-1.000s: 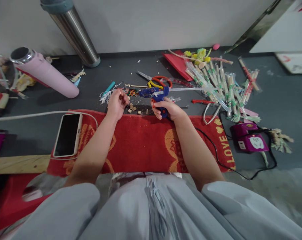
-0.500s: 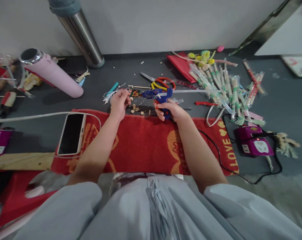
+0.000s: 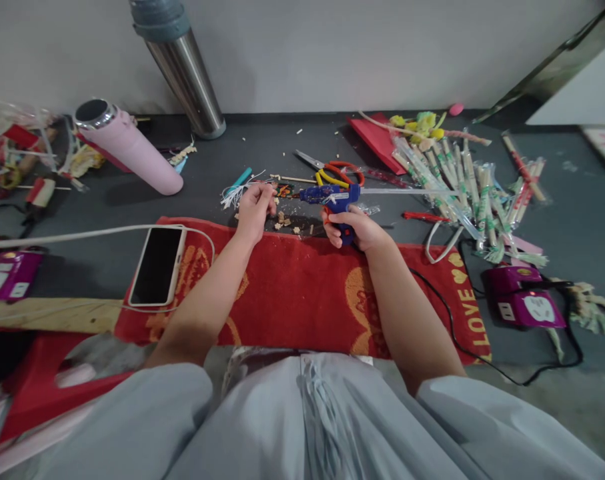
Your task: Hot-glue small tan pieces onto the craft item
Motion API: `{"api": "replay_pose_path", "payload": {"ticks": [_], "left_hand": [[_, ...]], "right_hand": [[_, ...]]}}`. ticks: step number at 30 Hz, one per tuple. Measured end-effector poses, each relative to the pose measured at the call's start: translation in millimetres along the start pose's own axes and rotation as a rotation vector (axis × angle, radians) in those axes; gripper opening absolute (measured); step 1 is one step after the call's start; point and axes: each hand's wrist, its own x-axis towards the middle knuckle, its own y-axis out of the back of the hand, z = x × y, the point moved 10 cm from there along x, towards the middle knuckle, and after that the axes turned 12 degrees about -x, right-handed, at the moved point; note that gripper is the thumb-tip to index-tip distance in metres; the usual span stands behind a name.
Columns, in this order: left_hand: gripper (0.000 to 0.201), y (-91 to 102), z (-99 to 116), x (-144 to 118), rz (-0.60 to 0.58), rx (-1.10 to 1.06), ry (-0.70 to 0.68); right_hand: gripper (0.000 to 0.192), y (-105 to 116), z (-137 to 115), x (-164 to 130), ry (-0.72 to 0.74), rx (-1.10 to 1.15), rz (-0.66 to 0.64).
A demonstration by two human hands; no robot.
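My right hand [image 3: 355, 227] is wrapped round the handle of a blue glue gun [image 3: 329, 195], fingers at its orange trigger. A long clear glue stick [image 3: 407, 191] juts from the gun's back end. The nozzle points left, close to a small dark piece with an orange and green pattern [image 3: 285, 191]. My left hand [image 3: 255, 212] pinches this piece between thumb and fingers, which hide part of it. White strands [image 3: 235, 195] spread out left of that hand; whether they join the piece I cannot tell. Small tan crumbs or chips [image 3: 283, 220] lie below.
Scissors [image 3: 332, 170] lie behind the glue gun. Wrapped sticks [image 3: 469, 177] are heaped at the right, near a purple power socket [image 3: 527, 297] with a black cord. A red towel [image 3: 297, 287] carries a phone [image 3: 158, 267]. Pink bottle [image 3: 132, 150] and steel flask [image 3: 187, 77] stand back left.
The whole view has shifted, so everything on the table appears slightly further right. Both hands, the glue gun and the patterned piece keep nearly the same places relative to each other.
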Motion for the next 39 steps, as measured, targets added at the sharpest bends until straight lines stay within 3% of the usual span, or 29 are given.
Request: {"api": "replay_pose_path", "payload": {"ticks": [6,10,18,23,28,36,39], "left_hand": [[0.027,-2.0,0.3,-3.7,0.029,-0.028,0.062],[0.031,-2.9,0.2,-4.4,0.042,-0.121,0.079],[0.038,-6.2,-1.6,-5.8,0.037,-0.104,0.102],[0.038,-2.0,0.4,-4.4,0.061,-0.094,0.047],[0.037,-6.8,11.1,-4.4,-0.010,-0.103,-0.060],[0.042,-13.2,9.8,-6.7,-0.046,0.027,-0.029],[0.038,-12.9,14.4,-6.6,-0.050,0.056,-0.097]], "right_hand": [[0.023,0.5,1.8,-1.0,-0.015,0.002,0.015],[0.023,1.3,2.9,-1.4,-0.025,0.003,0.020],[0.025,1.8,2.3,-1.4,-0.028,-0.004,0.029],[0.025,1.0,2.9,-1.7,-0.036,-0.011,0.027],[0.024,1.8,3.0,-1.3,-0.027,-0.012,0.033],[0.025,5.1,0.8,-1.2,-0.002,-0.024,0.057],[0.025,5.1,1.0,-0.9,-0.008,-0.026,0.063]]}}
